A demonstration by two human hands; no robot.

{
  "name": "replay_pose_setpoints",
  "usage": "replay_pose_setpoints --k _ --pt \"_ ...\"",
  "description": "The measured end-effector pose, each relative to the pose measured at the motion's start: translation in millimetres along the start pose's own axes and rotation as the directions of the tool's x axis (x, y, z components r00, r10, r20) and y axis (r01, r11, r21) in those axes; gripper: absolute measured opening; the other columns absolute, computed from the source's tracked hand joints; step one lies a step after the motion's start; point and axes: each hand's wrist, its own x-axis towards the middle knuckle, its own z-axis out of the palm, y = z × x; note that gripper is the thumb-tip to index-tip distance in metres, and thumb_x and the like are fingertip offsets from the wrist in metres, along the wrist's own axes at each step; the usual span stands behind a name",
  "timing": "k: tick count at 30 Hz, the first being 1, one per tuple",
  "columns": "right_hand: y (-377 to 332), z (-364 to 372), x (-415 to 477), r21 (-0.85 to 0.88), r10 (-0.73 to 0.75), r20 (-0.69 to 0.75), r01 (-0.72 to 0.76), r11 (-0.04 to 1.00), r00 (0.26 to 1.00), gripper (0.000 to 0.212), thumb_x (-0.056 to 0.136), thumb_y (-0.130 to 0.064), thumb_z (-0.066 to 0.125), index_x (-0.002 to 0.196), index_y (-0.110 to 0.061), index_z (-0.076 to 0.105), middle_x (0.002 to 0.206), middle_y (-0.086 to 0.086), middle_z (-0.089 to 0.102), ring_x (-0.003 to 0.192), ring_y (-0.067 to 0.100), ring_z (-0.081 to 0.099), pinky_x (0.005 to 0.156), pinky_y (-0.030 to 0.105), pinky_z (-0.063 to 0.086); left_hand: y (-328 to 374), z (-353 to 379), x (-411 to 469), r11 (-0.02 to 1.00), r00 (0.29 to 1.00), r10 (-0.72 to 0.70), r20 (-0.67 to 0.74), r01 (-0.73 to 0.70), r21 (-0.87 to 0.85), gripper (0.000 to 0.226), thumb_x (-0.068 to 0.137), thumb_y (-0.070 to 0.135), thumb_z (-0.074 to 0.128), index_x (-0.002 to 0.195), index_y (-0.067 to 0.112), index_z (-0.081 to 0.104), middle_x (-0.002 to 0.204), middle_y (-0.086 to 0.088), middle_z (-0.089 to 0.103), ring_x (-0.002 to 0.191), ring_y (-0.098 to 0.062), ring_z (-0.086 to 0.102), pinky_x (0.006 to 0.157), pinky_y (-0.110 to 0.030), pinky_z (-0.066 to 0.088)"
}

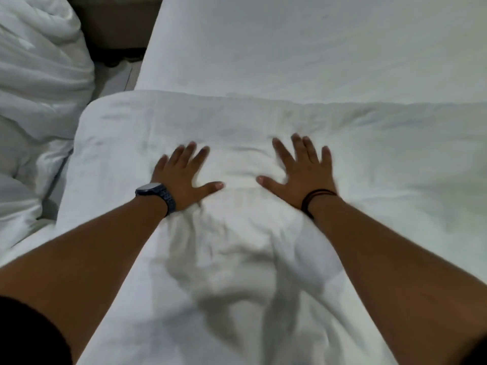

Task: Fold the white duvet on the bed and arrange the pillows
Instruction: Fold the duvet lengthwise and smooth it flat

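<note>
Pressing flat, left hand (184, 177) and right hand (303, 175) splay on duvet (263, 122).

White duvet (263, 133) lies folded, creased, across bed (316, 48).

We are looking through a single head-worn wide-angle camera, facing forward and steeply down over the bed (303, 48). It is sitting close: both forearms are reaching in from the bottom corners, the left hand (184, 175) and right hand (300, 172) landing near mid-frame on the duvet (237, 259). No second view is sharing this scene.
</note>
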Motion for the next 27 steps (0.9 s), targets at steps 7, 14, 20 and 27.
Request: replay_pose_setpoints --k 7,14,20,27 --pt "-21 1 -12 -0.015 0.332 0.049 -0.331 0.943 0.942 0.098 0.07 -0.091 0.008 0.15 -0.038 -0.013 0.161 0.006 -0.013 0.147 0.026 -0.013 0.114 0.059 -0.005 -26 10 1 0.999 0.999 0.042 -0.024 -0.043 -0.018 0.099 0.07 0.091 0.011 0.149 0.038 -0.013 0.16 0.004 -0.016 0.147 -0.018 -0.012 0.119 -0.043 -0.001" --pt "-62 15 -74 0.072 0.515 0.091 -0.522 0.85 0.852 0.097 0.072 -0.09 0.012 0.151 -0.037 -0.007 0.161 0.002 -0.014 0.147 0.022 -0.012 0.115 0.055 -0.005 -52 15 -6 0.988 0.988 0.147 -0.047 -0.149 -0.033 0.093 0.075 0.087 0.01 0.15 0.035 -0.01 0.16 0.001 -0.015 0.147 -0.021 -0.011 0.118 -0.042 -0.003" --pt "-99 31 -148 0.126 0.587 -0.039 -0.579 0.806 0.809 0.082 0.083 -0.077 0.019 0.152 -0.032 0.012 0.162 0.006 0.005 0.148 0.023 0.004 0.118 0.046 -0.002 -49 13 -8 0.992 0.99 0.124 -0.07 -0.126 -0.016 0.103 0.07 0.089 0.01 0.153 0.029 0.003 0.162 -0.006 -0.002 0.147 -0.03 0.002 0.116 -0.048 0.007" --pt "-87 30 -248 0.111 0.716 -0.068 -0.708 0.697 0.695 0.081 0.084 -0.076 0.02 0.153 -0.035 0.008 0.162 0.001 -0.002 0.148 0.019 -0.009 0.115 0.052 -0.013 19 15 -77 0.895 0.896 0.376 -0.235 -0.417 -0.158 0.1 0.071 0.085 0.013 0.143 0.02 0.037 0.146 -0.015 0.04 0.132 -0.036 0.035 0.104 -0.054 0.031"
